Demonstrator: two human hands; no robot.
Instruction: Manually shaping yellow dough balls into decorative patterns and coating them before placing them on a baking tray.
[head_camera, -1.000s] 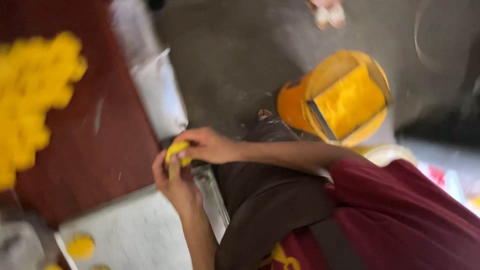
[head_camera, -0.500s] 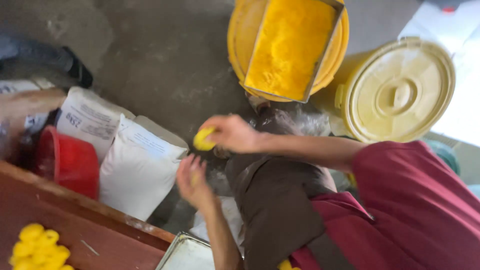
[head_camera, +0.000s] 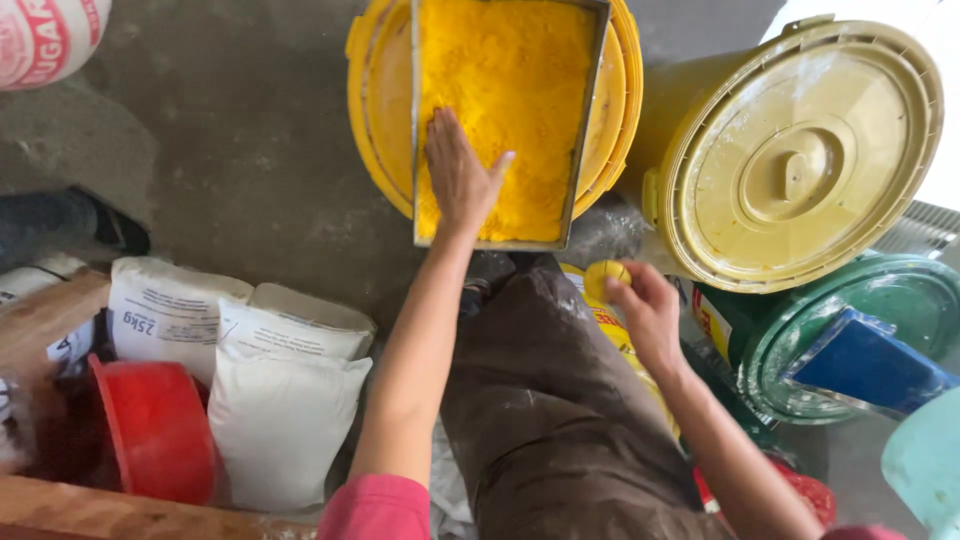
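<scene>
Since the earlier pictures, the left hand (head_camera: 458, 178) has been moved away from the right hand (head_camera: 648, 312) and laid out flat, fingers spread, on the yellow powder (head_camera: 520, 70), while the small yellow ball (head_camera: 606, 279) that was held between both hands is now kept by the right hand alone. The view has also been swung away from the wooden table toward the buckets.

Nearest, at the lower edge, a pink sleeve (head_camera: 375, 510) and a brown-trousered lap (head_camera: 555, 430) are seen. To the left of the lap, a red tub (head_camera: 160, 430) and white sacks (head_camera: 285, 400) are stacked against a wooden edge (head_camera: 80, 512). Just past the knee, the yellow ball is pinched in the curled fingertips of the right hand, held in the air above the lap and just beside the lower rim of a pale yellow lidded bucket (head_camera: 800, 160). To the right of that hand, a green lidded container (head_camera: 850, 340) is seen with a blue object (head_camera: 865, 365) resting on it.

Farther out, a metal tray (head_camera: 585, 130) filled with the yellow powder is rested across the open top of a yellow bucket (head_camera: 370, 110). The left hand lies open, palm down, on the powder near the tray's near end, gripping nothing. Grey concrete floor (head_camera: 230, 150) is seen beyond.
</scene>
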